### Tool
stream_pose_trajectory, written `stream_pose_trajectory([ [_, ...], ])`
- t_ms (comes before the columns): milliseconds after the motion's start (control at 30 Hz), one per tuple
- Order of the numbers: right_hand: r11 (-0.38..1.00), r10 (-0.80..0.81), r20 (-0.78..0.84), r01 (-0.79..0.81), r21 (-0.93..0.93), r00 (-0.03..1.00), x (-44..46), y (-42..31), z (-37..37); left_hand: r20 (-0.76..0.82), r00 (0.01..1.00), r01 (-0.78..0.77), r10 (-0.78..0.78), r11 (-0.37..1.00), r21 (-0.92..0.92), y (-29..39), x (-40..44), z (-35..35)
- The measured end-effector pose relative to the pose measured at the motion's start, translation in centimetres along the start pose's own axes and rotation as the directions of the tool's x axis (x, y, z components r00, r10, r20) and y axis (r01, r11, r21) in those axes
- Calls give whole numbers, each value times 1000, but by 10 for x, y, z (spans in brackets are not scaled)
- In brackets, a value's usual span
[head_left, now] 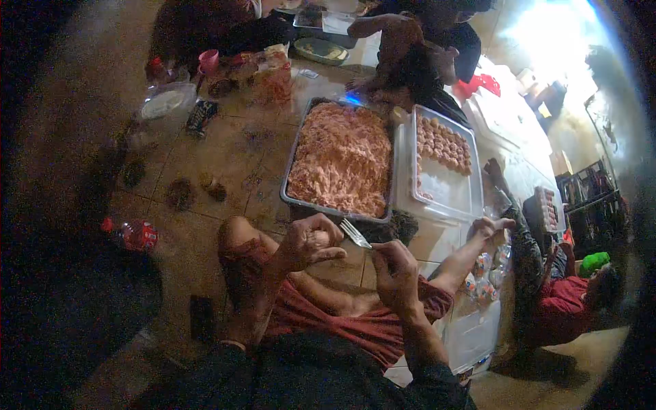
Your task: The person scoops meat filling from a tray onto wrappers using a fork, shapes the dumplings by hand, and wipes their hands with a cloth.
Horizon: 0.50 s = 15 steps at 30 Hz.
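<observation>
My right hand (396, 272) grips a metal fork (355, 234) by its handle, with the tines pointing up and left toward my other hand. My left hand (313, 240) is closed, its fingers curled and its thumb stretched toward the fork; whatever lies inside, if anything, is hidden. Just beyond both hands sits a large deep tray (285, 191) filled with a pinkish ground-meat mixture (342, 160). Right of it, a clear plastic container (447, 195) holds rows of small meatballs (443, 145) at its far end.
Other people sit at the far side and to the right, one in a red shirt (557, 311). A red-labelled bottle (139, 234) lies at left. A pink cup (209, 62) and a tub of white stuff (167, 101) stand far left. Another meatball container (549, 208) is at right.
</observation>
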State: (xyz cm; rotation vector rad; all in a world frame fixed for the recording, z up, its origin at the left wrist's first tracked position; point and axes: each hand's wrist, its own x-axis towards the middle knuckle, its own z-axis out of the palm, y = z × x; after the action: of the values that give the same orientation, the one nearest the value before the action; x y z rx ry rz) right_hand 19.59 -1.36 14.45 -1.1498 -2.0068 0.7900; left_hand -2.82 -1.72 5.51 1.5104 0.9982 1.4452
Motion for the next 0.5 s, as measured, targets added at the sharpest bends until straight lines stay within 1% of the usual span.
stream_pose_trajectory([
  [33, 997, -57, 44, 59, -40, 997, -2, 9, 7, 58, 983, 175, -172, 983, -59, -2, -1, -4],
  [67, 990, -112, 89, 119, -76, 990, -5, 15, 13, 114, 934, 350, -339, 932, -98, -3, -2, -8],
  [100, 999, -53, 123, 53, 9, 991, -6, 9, 18, 140, 963, 232, -229, 973, -7, -30, -2, -7],
  [133, 998, -59, 117, 58, 10, 991, -5, 4, 17, 123, 967, 212, -224, 972, 105, -29, -1, -7],
  [167, 998, -61, 64, 62, -12, 996, -2, 0, 15, 105, 970, 193, -220, 957, 215, -29, 0, -7],
  [200, 998, -53, 17, 53, -31, 998, -3, -3, 14, 102, 970, 197, -223, 956, 215, -29, -1, -9],
  [233, 998, -47, 20, 47, -30, 999, -4, -2, 16, 98, 966, 216, -240, 955, 203, -29, -4, -10],
  [300, 992, -117, 71, 120, -30, 991, -3, 2, 19, 103, 962, 229, -252, 954, 192, -28, -1, -10],
  [367, 991, -123, 44, 126, -55, 991, -4, 0, 14, 96, 995, -28, 2, 961, 276, -24, 7, -11],
  [400, 987, -139, 27, 141, -79, 990, -1, -3, 11, 90, 996, -37, 12, 959, 282, -12, 10, -13],
  [433, 996, -91, -40, 90, -28, 995, -2, -8, 9, 87, 996, 24, -36, 991, 132, 7, 7, -14],
  [467, 996, -90, -41, 89, -26, 995, -1, -8, 9, 96, 992, 86, -84, 996, -21, 17, 5, -14],
  [500, 995, -99, 14, 99, -22, 995, 0, -8, 10, 122, 975, 188, -187, 982, 1, 12, 3, -15],
])
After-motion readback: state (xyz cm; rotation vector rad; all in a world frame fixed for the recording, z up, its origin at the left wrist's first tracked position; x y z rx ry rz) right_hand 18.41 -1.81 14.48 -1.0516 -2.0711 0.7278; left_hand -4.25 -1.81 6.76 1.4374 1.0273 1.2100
